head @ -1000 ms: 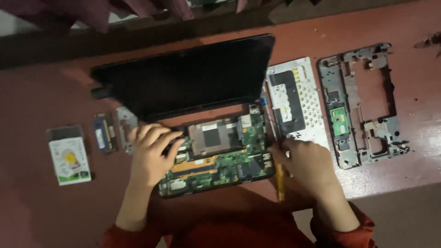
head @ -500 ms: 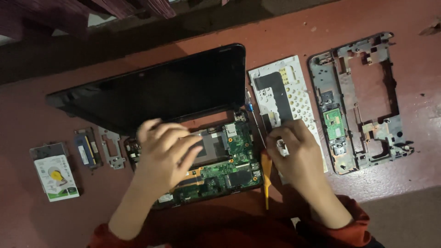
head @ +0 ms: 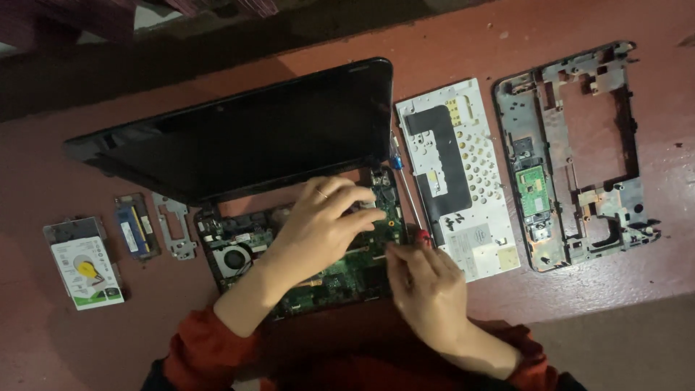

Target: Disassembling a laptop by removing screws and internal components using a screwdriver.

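A small black laptop lies open with its dark screen (head: 246, 137) tilted back and its green motherboard (head: 340, 271) bare. My left hand (head: 318, 228) rests on the board, fingers spread toward its upper right corner, holding nothing I can see. My right hand (head: 427, 289) is at the board's right edge, its fingertips bunched together and touching the board; whether they pinch anything is hidden. A thin screwdriver (head: 407, 199) with a red handle lies just right of the laptop, its handle next to my right fingers.
On the reddish table, right of the laptop, lie a white keyboard plate (head: 470, 145) and a grey palm-rest frame (head: 622, 195). To the left are a hard drive (head: 83, 264), a memory stick (head: 134, 226) and a metal bracket (head: 174, 228). A round fan (head: 235, 257) sits in the board's left corner.
My left hand slid right across the board toward its upper right corner. My right hand came off the white plate to the board's edge. The yellow-handled tool it held is no longer visible.
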